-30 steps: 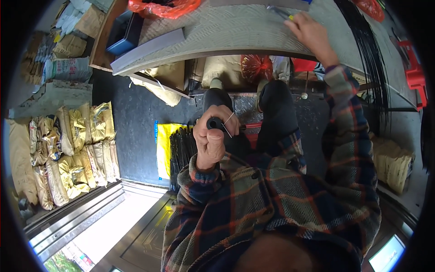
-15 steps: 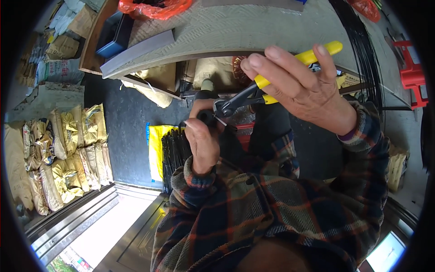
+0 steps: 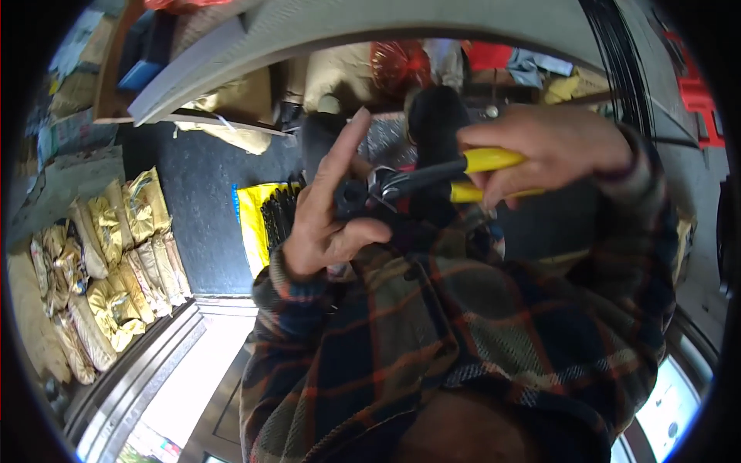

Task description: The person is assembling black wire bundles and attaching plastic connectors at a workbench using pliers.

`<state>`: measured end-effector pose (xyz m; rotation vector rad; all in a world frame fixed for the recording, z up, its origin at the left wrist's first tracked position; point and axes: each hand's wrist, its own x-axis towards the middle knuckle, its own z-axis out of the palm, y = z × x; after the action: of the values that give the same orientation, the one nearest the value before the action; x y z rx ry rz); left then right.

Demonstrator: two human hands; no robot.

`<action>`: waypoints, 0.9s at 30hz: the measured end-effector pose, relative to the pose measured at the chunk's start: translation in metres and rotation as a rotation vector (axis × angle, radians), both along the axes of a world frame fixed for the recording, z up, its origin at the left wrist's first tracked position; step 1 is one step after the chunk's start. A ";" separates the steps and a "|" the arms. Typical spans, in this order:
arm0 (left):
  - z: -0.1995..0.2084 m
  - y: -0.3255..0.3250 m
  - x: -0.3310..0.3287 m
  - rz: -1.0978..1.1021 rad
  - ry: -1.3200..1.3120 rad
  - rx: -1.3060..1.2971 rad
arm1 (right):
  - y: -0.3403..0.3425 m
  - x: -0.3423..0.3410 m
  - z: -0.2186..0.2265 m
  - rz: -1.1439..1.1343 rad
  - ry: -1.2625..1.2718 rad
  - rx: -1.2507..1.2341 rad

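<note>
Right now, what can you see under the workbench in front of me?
Under the workbench, a tan sack, a red plastic bag and, farther right, a yellow package show. Whatever lies deeper can't be seen; the benchtop covers it.

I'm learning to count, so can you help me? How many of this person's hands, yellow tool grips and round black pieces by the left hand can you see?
Hands: 2 (left hand, right hand)
Yellow tool grips: 2
Round black piece: 1
Total: 5
</note>
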<state>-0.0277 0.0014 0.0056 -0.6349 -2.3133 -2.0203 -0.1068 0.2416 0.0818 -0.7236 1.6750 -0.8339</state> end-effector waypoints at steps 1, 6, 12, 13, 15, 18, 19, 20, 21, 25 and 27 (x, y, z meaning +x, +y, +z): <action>0.005 0.001 -0.002 -0.112 -0.003 -0.014 | 0.008 0.003 -0.012 -0.036 -0.008 0.021; -0.007 0.004 -0.008 -0.229 0.127 -0.025 | 0.029 0.012 -0.034 -0.143 0.052 -0.285; -0.011 0.016 0.004 0.004 0.052 0.005 | 0.018 0.048 -0.040 -0.063 1.255 -0.015; -0.011 0.021 0.006 0.005 0.055 0.017 | 0.019 0.048 -0.045 -0.054 1.258 -0.005; -0.010 0.028 0.007 0.043 0.014 0.063 | 0.019 0.045 -0.050 -0.100 1.631 0.006; -0.013 0.028 0.003 0.014 0.057 0.044 | 0.022 0.046 -0.046 -0.101 1.694 0.044; -0.015 0.026 0.003 -0.015 0.084 0.052 | 0.024 0.047 -0.044 -0.086 1.708 0.061; -0.012 0.022 0.003 -0.007 0.078 0.050 | 0.028 0.042 -0.040 -0.070 1.534 -0.102; -0.007 0.018 0.003 -0.099 0.002 0.079 | 0.029 0.039 -0.036 -0.070 1.526 -0.106; -0.006 0.009 -0.001 -0.345 0.007 0.109 | 0.032 0.029 -0.046 -0.088 -0.013 -0.244; -0.008 0.006 -0.003 -0.343 0.070 0.069 | 0.027 0.029 -0.039 -0.137 -0.429 -0.250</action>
<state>-0.0303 0.0076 -0.0028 -1.1464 -2.2082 -2.1546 -0.0780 0.2688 0.0423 -0.5510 1.2570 -1.2177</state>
